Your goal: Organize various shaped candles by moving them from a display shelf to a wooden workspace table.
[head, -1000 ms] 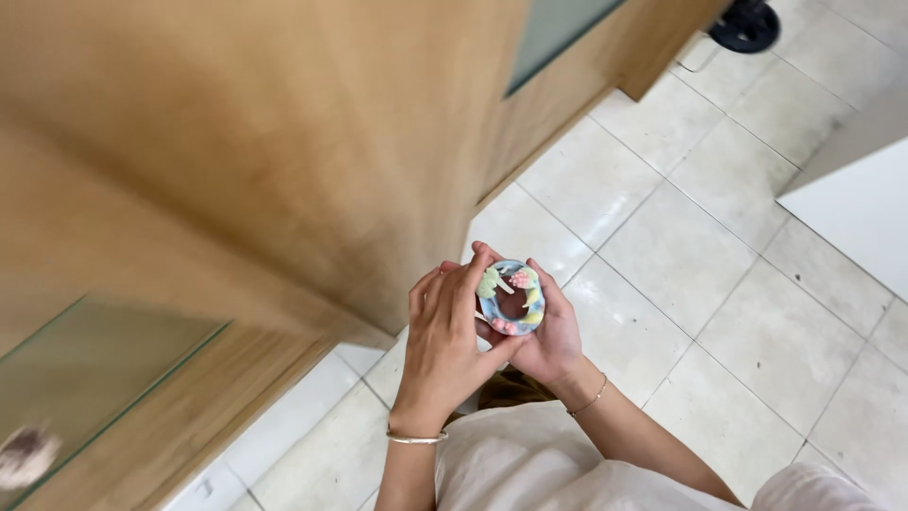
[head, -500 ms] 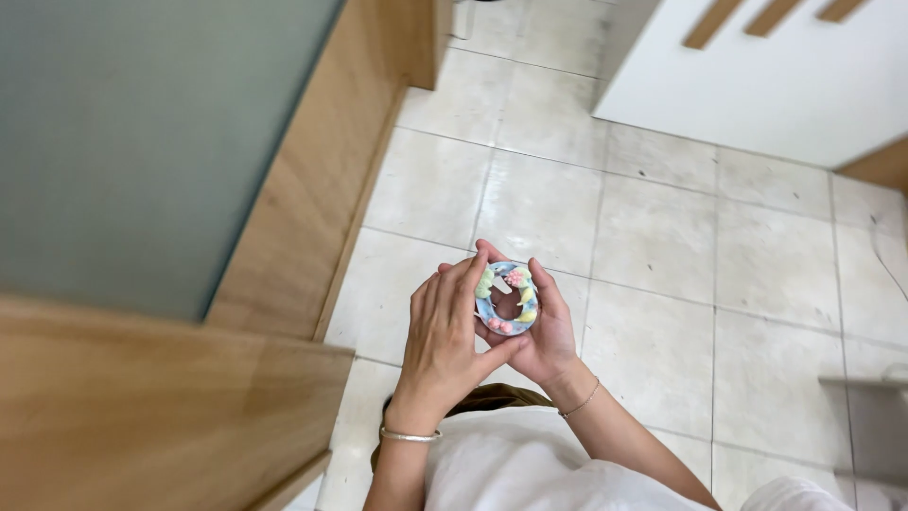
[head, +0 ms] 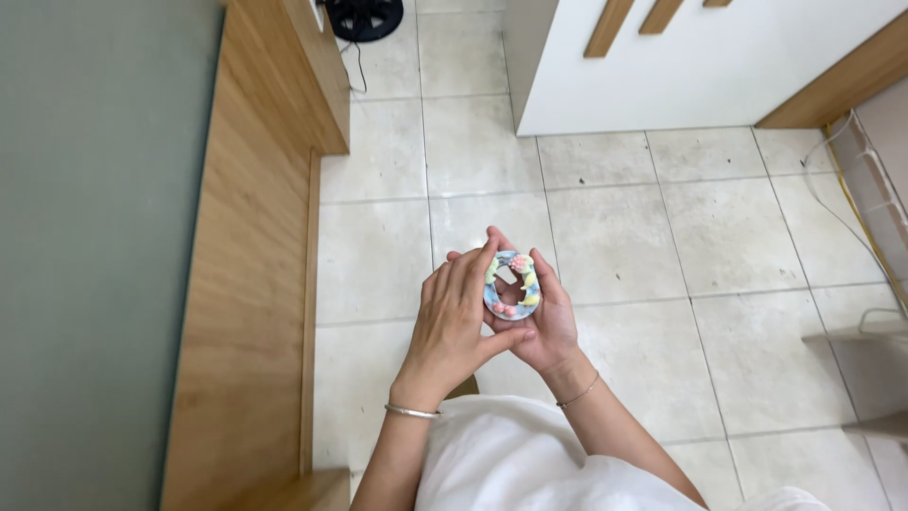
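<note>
Left hand (head: pixel 454 322) and right hand (head: pixel 544 317) cupped together, pinching pastel ring (head: pixel 511 284), above tiled floor (head: pixel 624 237), wooden door (head: pixel 251 284) left of ring

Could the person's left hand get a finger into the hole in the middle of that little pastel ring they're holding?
Probably yes. The left hand already rests on the small blue ring with pastel decorations, cradled in the right hand. The hole faces up, uncovered.

Pale tiled floor (head: pixel 605 237), wooden frosted-glass door (head: pixel 255 284) left, white cabinet (head: pixel 700 66) beyond.
</note>
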